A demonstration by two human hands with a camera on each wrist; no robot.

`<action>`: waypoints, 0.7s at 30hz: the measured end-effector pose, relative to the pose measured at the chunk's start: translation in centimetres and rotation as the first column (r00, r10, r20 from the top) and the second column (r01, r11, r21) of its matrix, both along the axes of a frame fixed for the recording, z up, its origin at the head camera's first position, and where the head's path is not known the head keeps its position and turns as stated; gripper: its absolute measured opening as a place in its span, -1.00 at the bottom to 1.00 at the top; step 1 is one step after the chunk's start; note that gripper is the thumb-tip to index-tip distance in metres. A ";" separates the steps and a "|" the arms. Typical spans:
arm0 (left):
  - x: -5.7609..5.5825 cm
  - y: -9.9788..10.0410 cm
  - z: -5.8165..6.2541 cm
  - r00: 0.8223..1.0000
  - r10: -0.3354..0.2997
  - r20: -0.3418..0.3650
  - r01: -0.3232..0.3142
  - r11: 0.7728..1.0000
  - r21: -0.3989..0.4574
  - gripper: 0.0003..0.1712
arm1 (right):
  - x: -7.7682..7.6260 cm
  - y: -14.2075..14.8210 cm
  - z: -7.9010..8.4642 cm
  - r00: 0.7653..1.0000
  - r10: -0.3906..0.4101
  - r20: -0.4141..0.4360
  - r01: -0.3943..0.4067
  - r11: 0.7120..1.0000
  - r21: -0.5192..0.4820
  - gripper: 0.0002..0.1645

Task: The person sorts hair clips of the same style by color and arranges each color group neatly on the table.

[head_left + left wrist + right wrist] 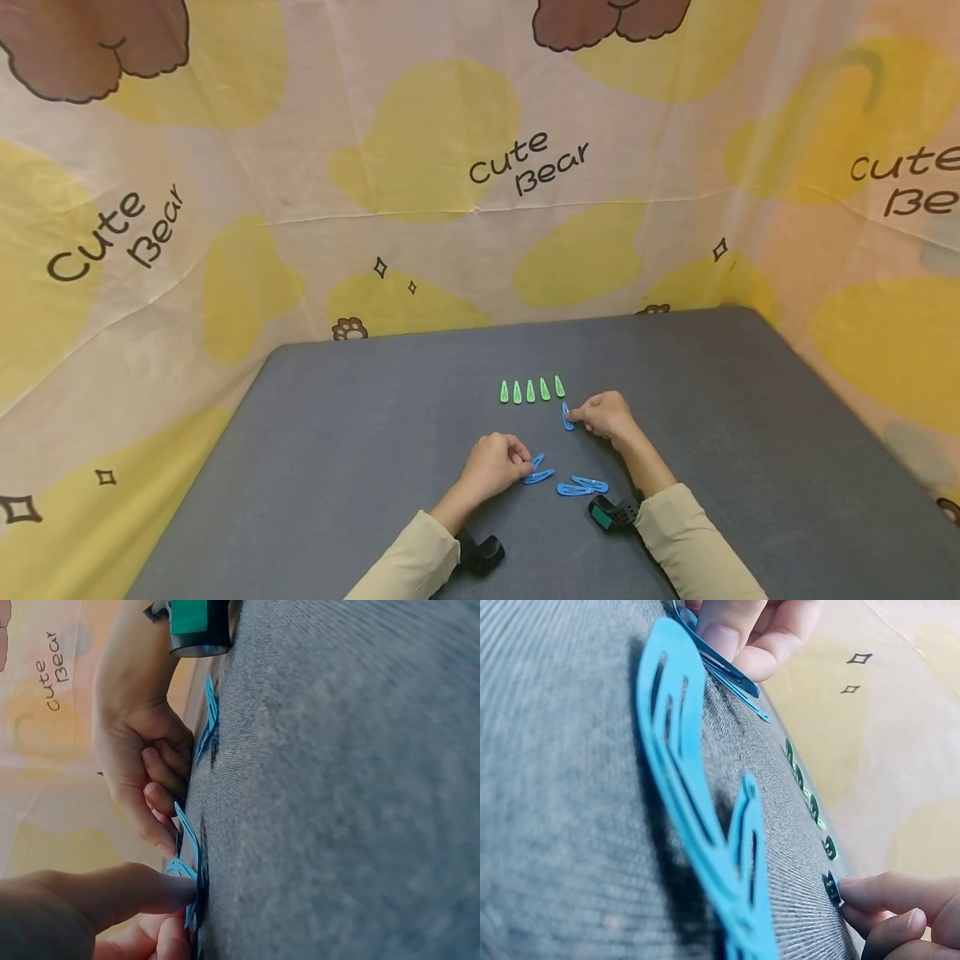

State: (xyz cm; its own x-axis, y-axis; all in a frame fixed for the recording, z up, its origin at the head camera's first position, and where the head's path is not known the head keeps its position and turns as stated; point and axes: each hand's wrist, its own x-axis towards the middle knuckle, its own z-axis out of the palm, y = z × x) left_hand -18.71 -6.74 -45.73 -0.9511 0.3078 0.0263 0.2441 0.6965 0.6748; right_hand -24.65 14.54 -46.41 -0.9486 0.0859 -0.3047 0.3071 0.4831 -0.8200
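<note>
My right hand (604,414) pinches the end of a blue snap hair clip (567,419) between thumb and forefinger, just below the right end of a row of green hair clips (530,391). The right wrist view also shows that blue clip (832,887), low at the grey surface. Nearer and to the left, my left hand (491,465) has its thumb and fingers on a blue hair clip (539,477). A second blue hair clip (537,460) lies against it, partly behind the fingertips. In the right wrist view, the left thumb (724,637) presses on the clip.
Two more blue hair clips (574,490) overlap on the grey table (360,433), between the hands and close to the right wrist's black camera band (617,512). Another black band (480,553) sits on the left wrist. A printed cloth (427,142) hangs behind the table.
</note>
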 end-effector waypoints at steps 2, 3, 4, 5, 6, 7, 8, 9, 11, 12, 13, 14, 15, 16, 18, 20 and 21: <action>0.0 0.0 0.0 1.000 0.002 0.001 -0.002 1.000 -0.003 -0.91 | 0.0 0.0 0.0 1.000 0.000 0.002 0.000 1.000 0.000 -0.57; -0.1 0.1 0.0 1.000 0.004 0.002 -0.004 1.000 -0.003 -0.90 | 0.0 0.0 0.0 1.000 -0.002 0.004 0.002 1.000 -0.001 -0.57; -0.1 0.1 0.0 1.000 0.004 0.004 -0.004 1.000 -0.002 -0.90 | 0.0 0.0 0.1 1.000 -0.002 0.005 0.002 1.000 0.000 -0.57; -0.1 0.1 0.1 1.000 0.005 0.006 -0.005 1.000 -0.001 -0.90 | 0.0 0.0 0.1 1.000 -0.003 0.007 0.003 1.000 0.001 -0.57; -0.1 0.1 0.1 1.000 0.005 0.009 -0.005 1.000 0.002 -0.89 | 0.0 0.0 0.1 1.000 -0.005 0.009 0.005 1.000 0.003 -0.57; -0.1 0.1 0.1 1.000 0.005 0.011 -0.005 1.000 0.003 -0.89 | 0.0 0.0 0.1 1.000 -0.007 0.009 0.007 1.000 0.003 -0.57; -0.1 0.1 0.1 1.000 0.003 0.015 -0.004 1.000 0.005 -0.88 | 0.0 0.0 0.1 1.000 -0.008 0.011 0.008 1.000 0.003 -0.57; -0.2 0.1 0.2 1.000 0.002 0.020 -0.002 1.000 0.007 -0.88 | -0.1 0.0 0.1 1.000 -0.009 0.010 0.009 1.000 0.002 -0.58; -0.2 0.1 0.2 1.000 -0.006 0.026 0.006 1.000 0.015 -0.87 | -0.1 0.0 0.1 1.000 -0.008 0.006 0.008 1.000 0.000 -0.58; -0.3 0.0 0.3 0.999 -0.014 0.029 0.013 1.000 0.024 -0.87 | -0.1 0.0 0.1 1.000 -0.007 0.004 0.007 1.000 -0.001 -0.58; -0.4 -0.1 0.3 0.999 -0.026 0.026 0.025 0.999 0.035 -0.87 | -0.1 0.0 0.1 1.000 -0.006 0.002 0.006 1.000 -0.003 -0.59; -0.4 -0.1 0.4 0.999 -0.036 0.027 0.035 0.998 0.047 -0.87 | -0.1 0.0 0.1 1.000 -0.004 0.000 0.004 1.000 -0.003 -0.59; -0.5 -0.2 0.4 0.999 -0.048 0.025 0.046 0.997 0.059 -0.88 | -0.1 0.0 0.0 1.000 -0.004 -0.002 0.004 1.000 -0.003 -0.59; -0.6 -0.3 0.4 0.998 -0.056 0.026 0.054 0.996 0.072 -0.88 | -0.1 0.0 0.0 1.000 -0.003 -0.002 0.003 1.000 -0.003 -0.59; -0.8 -0.3 0.5 0.998 -0.065 0.025 0.062 0.994 0.095 -0.89 | -0.1 0.0 0.0 1.000 -0.004 -0.001 0.004 1.000 -0.002 -0.59; -1.0 -0.2 0.5 0.998 -0.053 0.034 0.049 0.992 0.115 -0.88 | -0.1 0.0 0.0 1.000 -0.007 0.002 0.007 1.000 0.001 -0.60; -1.2 -0.1 0.5 0.998 -0.045 0.042 0.040 0.991 0.125 -0.88 | -0.1 0.0 0.0 1.000 -0.011 0.003 0.011 1.000 0.006 -0.60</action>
